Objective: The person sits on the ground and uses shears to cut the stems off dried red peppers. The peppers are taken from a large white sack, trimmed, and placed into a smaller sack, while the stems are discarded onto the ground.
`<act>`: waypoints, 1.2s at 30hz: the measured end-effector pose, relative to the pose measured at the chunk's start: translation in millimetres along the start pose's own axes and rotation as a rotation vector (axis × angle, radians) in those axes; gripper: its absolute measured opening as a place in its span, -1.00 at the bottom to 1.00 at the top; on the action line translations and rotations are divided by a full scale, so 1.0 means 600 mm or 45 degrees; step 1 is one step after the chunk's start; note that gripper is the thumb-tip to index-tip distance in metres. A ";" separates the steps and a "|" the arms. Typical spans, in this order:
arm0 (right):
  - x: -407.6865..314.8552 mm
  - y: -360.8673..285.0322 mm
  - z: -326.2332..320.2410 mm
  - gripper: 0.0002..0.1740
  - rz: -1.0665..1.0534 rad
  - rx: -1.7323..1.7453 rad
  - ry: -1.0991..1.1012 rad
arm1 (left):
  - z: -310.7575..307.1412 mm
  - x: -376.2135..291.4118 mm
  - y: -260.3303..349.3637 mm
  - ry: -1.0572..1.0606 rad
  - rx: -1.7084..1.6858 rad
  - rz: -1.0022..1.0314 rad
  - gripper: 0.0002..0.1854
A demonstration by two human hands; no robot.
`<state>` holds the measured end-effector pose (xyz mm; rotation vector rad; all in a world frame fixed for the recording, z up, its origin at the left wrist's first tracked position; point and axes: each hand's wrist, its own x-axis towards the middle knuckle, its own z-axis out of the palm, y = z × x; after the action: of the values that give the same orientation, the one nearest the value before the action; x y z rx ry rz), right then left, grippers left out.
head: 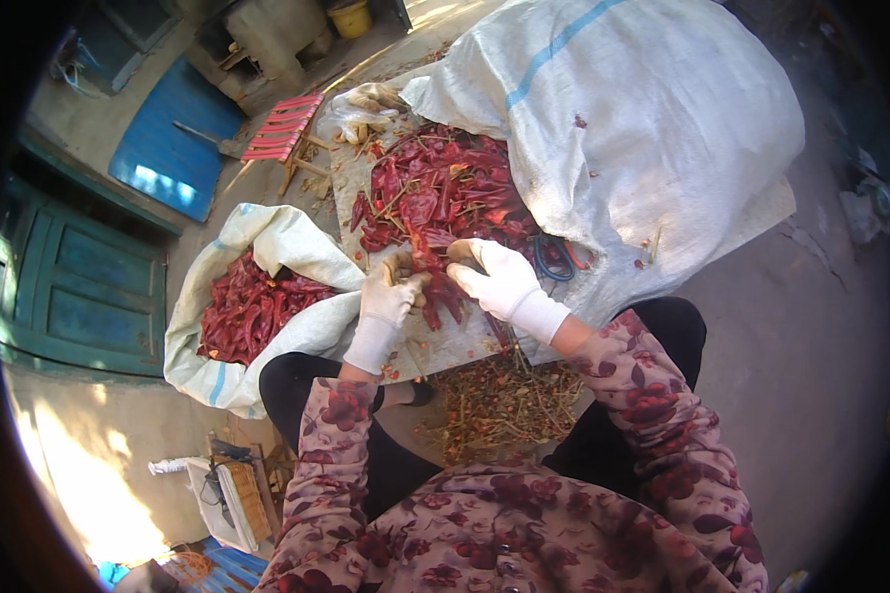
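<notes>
Both my hands wear white work gloves with stained fingers. My left hand (390,296) and my right hand (493,280) face each other around a small bunch of dried red chili peppers (437,285), and the fingers of each close on it. Just beyond lies a heap of dried red chilies (445,181) with stems, at the mouth of a large white woven sack (638,126). Scissors with dark blue handles (555,258) rest against the sack near my right hand. An open white sack (222,385) holding more chilies (256,311) stands left of my left hand.
A pale board (415,356) lies under the heap. Stems and scraps (512,404) cover the floor between my legs. Beyond are crumpled used gloves (367,107) and a folding stool with red straps (285,126). A wicker basket (245,500) stands at lower left, a green door (104,289) at left.
</notes>
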<state>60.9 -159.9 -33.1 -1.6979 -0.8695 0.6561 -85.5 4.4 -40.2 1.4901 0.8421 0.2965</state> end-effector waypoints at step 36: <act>0.024 -0.026 -0.086 -0.45 0.369 1.461 0.088 | -0.157 -0.068 0.091 0.157 -1.259 0.181 -0.57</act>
<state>106.1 -174.6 -3.5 -0.7743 -0.0832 1.0184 -157.7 54.3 36.6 0.6017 0.5400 0.7854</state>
